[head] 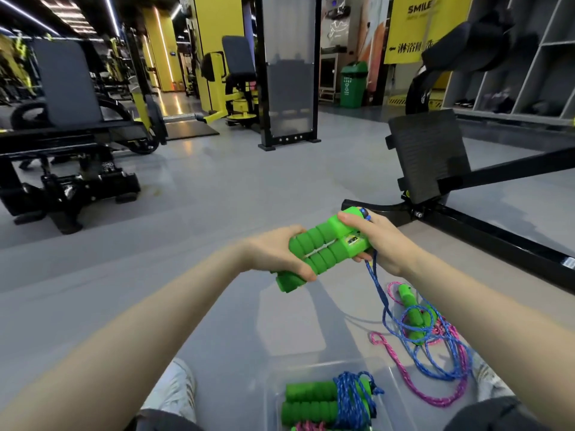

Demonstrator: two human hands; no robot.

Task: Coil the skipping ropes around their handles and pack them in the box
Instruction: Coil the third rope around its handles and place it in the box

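while your left hand (273, 256) clamps the near ends of the paired green handles (323, 248) and your right hand (378, 241) pinches their far ends above the floor, you are starting a coil, so next wind the trailing blue rope (378, 290) around them before packing into the clear box (395, 387) nearest you.

Between the left hand (273, 253) and right hand (382, 241) sits a pair of green foam-grip handles (326, 247), above the clear plastic box (385, 368) holding a coiled rope bundle (329, 399), with loose blue and pink ropes (435, 346) on the floor to its right.
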